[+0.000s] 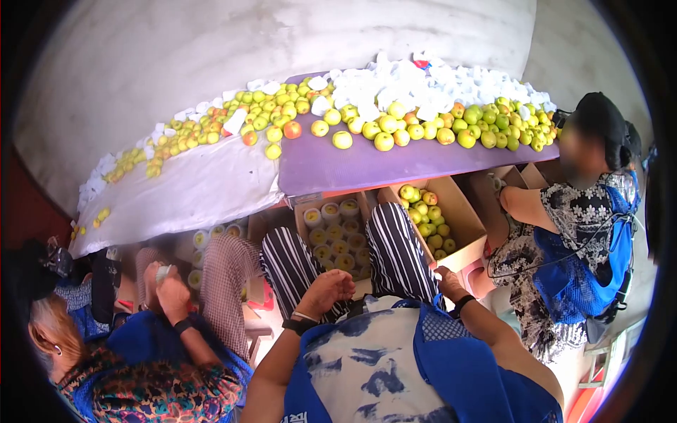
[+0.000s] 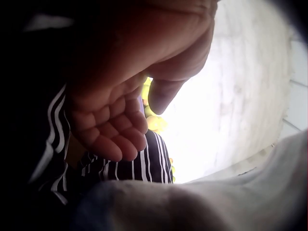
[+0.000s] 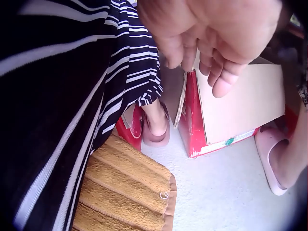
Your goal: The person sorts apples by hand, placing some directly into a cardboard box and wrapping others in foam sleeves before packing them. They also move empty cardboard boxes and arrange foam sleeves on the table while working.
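Observation:
My left hand [image 1: 328, 292] hovers over my striped trousers [image 2: 154, 159], its fingers loosely curled with nothing in them. In the left wrist view the palm of this left hand [image 2: 115, 110] shows bare. My right hand [image 1: 451, 285] is beside my right knee, near the near end of a cardboard box of loose apples [image 1: 462, 225]. In the right wrist view the fingers of the right hand [image 3: 211, 43] hang relaxed, overlapping the upper corner of a red-sided carton [image 3: 240, 106]. Between my knees stands a box of apples in white foam cups [image 1: 310, 218].
Many yellow-green apples [image 1: 384, 141] and a heap of white foam nets [image 1: 402, 81] cover the back of the purple table [image 1: 352, 169]. A person sits at each side of me. A stool with a brown ribbed cushion [image 3: 125, 187] is below me.

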The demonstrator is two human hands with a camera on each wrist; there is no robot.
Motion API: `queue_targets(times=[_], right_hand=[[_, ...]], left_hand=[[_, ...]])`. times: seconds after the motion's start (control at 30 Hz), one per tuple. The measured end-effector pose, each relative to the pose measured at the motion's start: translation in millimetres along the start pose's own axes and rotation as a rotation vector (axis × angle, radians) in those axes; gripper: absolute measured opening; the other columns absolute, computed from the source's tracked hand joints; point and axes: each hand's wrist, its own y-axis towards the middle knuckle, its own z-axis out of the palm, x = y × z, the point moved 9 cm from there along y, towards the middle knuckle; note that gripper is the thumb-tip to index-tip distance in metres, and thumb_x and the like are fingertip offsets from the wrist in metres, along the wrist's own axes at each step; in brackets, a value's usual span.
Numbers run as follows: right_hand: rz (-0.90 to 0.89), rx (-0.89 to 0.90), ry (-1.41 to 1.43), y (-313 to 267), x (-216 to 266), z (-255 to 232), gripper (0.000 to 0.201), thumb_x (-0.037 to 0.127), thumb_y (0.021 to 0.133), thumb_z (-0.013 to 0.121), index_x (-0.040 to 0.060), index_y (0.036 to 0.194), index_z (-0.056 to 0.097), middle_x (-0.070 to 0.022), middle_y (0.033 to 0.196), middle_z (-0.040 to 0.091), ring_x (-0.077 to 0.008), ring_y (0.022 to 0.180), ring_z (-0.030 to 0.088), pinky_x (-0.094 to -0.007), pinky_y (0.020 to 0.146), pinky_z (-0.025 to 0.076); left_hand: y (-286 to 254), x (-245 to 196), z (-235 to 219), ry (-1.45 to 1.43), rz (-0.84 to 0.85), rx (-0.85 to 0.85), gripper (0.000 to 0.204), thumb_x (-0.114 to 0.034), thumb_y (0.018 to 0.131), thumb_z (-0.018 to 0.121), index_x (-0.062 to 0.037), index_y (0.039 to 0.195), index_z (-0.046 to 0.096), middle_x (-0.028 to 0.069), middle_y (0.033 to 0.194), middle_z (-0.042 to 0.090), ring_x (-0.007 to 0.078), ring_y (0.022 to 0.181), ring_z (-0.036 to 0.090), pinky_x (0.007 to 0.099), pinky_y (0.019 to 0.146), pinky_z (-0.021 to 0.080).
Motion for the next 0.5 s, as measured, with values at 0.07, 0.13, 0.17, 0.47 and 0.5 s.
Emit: queue_targets(times=[0.07, 0.13, 0.17, 0.47, 0.5], right_hand=[[-0.019, -0.004, 0.040, 3.3, 11.0, -4.8, 0.032, 0.004, 0.067, 0.063, 0.0049, 0.099, 0.057, -0.0160, 0.102, 0.059, -0.0329, 0.097, 0.055, -0.0370, 0.084, 0.044], [-0.034, -0.043, 0.001, 8.7, 18.4, -10.6, 0.036, 0.008, 0.066, 0.065, 0.0048, 0.101, 0.057, -0.0169, 0.103, 0.058, -0.0342, 0.098, 0.054, -0.0379, 0.086, 0.044], [-0.013, -0.030, -0.019, 14.6, 19.6, -13.1, 0.037, 0.009, 0.066, 0.065, 0.0047, 0.102, 0.057, -0.0176, 0.103, 0.058, -0.0345, 0.098, 0.054, -0.0383, 0.085, 0.044], [0.076, -0.116, -0.383, 67.1, 12.1, -13.1, 0.041, 0.028, 0.072, 0.060, 0.0038, 0.104, 0.055, -0.0173, 0.102, 0.058, -0.0292, 0.100, 0.054, -0.0403, 0.090, 0.037], [0.176, 0.082, -0.383, 75.5, 2.2, -2.0, 0.045, 0.034, 0.072, 0.060, 0.0035, 0.104, 0.055, -0.0167, 0.104, 0.058, -0.0292, 0.103, 0.053, -0.0401, 0.092, 0.035]], left_hand=[[1.4, 2.0, -3.7, 0.001, -0.008, -0.005, 0.021, -0.026, 0.086, 0.054, -0.0054, 0.090, 0.058, 0.0073, 0.080, 0.061, 0.0200, 0.075, 0.060, 0.0337, 0.071, 0.049], [1.8, 3.5, -3.5, 0.010, -0.037, -0.003, 0.021, -0.026, 0.086, 0.054, -0.0056, 0.090, 0.058, 0.0072, 0.080, 0.061, 0.0200, 0.075, 0.060, 0.0334, 0.071, 0.049], [1.0, 3.8, -5.1, 0.028, -0.041, -0.022, 0.022, -0.026, 0.086, 0.053, -0.0055, 0.091, 0.058, 0.0078, 0.082, 0.062, 0.0211, 0.076, 0.060, 0.0345, 0.072, 0.049], [1.6, -31.9, -5.4, 0.073, 0.004, -0.153, 0.019, -0.023, 0.087, 0.052, -0.0052, 0.091, 0.056, 0.0071, 0.080, 0.061, 0.0192, 0.075, 0.060, 0.0322, 0.069, 0.049], [4.2, -38.2, -8.0, 0.090, 0.011, -0.185, 0.019, -0.022, 0.086, 0.052, -0.0046, 0.091, 0.056, 0.0076, 0.080, 0.062, 0.0199, 0.074, 0.061, 0.0325, 0.068, 0.050]])
